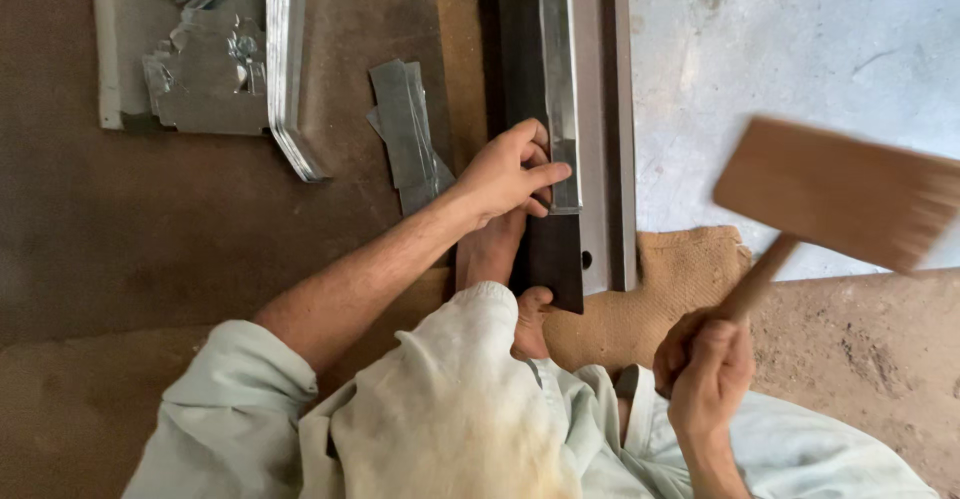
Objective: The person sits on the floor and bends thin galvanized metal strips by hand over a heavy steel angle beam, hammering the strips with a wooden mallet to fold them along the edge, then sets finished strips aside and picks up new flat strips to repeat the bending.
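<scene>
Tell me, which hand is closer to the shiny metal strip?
Left. The left hand presses on the metal strip atop the dark bar. The right hand is off to the side, holding the wooden mallet.

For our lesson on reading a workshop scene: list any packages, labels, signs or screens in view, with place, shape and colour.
None in view: only bare metal strips, a dark steel bar, a wooden mallet in the right hand, and the left hand pressing a shiny strip.
</scene>
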A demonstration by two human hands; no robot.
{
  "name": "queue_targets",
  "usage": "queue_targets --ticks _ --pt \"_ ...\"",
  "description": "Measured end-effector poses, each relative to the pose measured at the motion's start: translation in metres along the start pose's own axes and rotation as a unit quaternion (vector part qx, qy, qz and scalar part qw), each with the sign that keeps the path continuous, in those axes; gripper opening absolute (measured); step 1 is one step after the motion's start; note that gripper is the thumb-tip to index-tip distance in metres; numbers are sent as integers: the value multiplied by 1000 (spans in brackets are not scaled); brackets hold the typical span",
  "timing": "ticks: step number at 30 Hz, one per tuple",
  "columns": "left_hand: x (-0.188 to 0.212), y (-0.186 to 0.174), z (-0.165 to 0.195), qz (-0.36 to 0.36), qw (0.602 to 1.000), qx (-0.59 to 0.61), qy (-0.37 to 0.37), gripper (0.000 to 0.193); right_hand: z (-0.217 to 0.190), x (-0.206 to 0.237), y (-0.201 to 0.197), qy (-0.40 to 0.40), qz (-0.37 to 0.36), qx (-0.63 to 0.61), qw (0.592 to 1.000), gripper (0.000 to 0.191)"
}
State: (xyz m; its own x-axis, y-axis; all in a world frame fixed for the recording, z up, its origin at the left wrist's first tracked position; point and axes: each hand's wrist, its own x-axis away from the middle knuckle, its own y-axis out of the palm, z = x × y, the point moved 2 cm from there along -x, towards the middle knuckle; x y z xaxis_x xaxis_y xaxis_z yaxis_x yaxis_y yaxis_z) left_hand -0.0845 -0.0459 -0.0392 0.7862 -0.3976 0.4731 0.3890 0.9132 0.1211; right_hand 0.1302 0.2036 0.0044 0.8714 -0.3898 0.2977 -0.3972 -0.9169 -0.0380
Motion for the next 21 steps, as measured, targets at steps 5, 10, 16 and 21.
queue_targets --ticks 5,10,16,21 --pt "4 5 6 -2 999 -36 -23 31 11 -24 16 -96 -89 180 975 43" --pt "-4 2 5 -13 999 -22 -32 31 16 -22 19 15 31 -70 997 35" --pt "-12 1 -5 -22 999 -35 -29 32 18 -27 17 30 -33 99 994 45" --pt "-4 4 -29 -34 999 -5 -22 31 26 -10 23 17 -19 37 999 38"
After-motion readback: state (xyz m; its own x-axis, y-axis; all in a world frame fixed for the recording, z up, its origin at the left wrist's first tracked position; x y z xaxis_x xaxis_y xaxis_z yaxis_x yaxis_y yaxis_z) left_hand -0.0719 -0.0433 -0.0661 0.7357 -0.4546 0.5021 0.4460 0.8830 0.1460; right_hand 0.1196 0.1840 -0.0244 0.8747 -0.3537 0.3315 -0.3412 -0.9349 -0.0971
